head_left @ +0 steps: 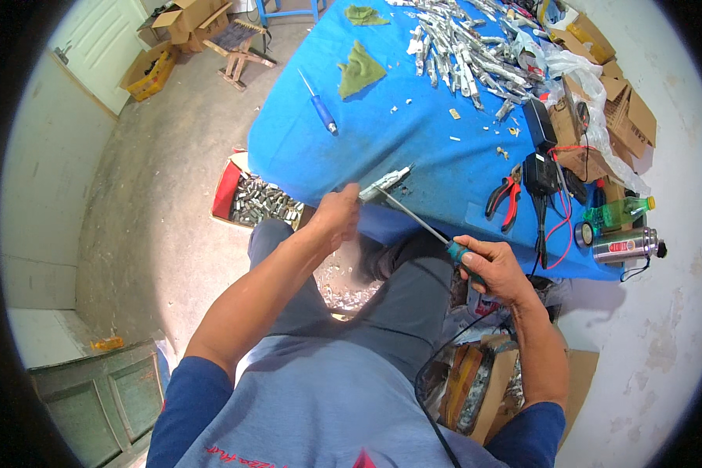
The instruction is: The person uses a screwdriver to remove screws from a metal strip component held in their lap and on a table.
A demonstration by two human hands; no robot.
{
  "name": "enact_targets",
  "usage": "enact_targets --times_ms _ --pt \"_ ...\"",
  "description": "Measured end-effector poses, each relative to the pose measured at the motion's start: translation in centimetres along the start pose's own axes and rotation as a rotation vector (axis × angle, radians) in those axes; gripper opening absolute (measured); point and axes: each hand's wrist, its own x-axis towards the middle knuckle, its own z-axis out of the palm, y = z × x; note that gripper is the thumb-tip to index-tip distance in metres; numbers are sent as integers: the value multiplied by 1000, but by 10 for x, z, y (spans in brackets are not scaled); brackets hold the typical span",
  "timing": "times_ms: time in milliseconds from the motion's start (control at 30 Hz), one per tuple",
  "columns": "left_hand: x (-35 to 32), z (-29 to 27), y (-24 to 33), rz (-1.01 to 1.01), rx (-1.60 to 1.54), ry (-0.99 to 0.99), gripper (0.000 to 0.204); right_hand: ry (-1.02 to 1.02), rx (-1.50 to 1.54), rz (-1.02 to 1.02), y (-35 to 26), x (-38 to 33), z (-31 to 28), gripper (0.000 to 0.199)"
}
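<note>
My left hand is closed on the near end of a slim, whitish-silver stick-shaped piece at the front edge of the blue-covered table. My right hand grips the teal-and-black handle of a screwdriver. Its long metal shaft slants up and left, and the tip meets the silver piece just beyond my left fingers. Whether the tip is inside the piece or only against it, I cannot tell. A second screwdriver with a blue handle lies farther off on the cloth.
Similar silver pieces are heaped at the table's far side. Red-and-black pliers, black adapters with cables, a green bottle and a steel flask line the right. A box of small metal cylinders stands below the left edge.
</note>
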Motion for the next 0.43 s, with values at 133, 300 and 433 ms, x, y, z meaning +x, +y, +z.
enact_targets --times_ms 133,300,433 --pt "-1 2 3 -27 26 29 47 92 -298 -306 27 4 1 37" --pt "2 -3 -2 -12 26 12 48 196 -830 -610 10 -9 14 38" --pt "2 -4 -2 -31 5 -17 39 171 -861 -587 5 -11 14 41"
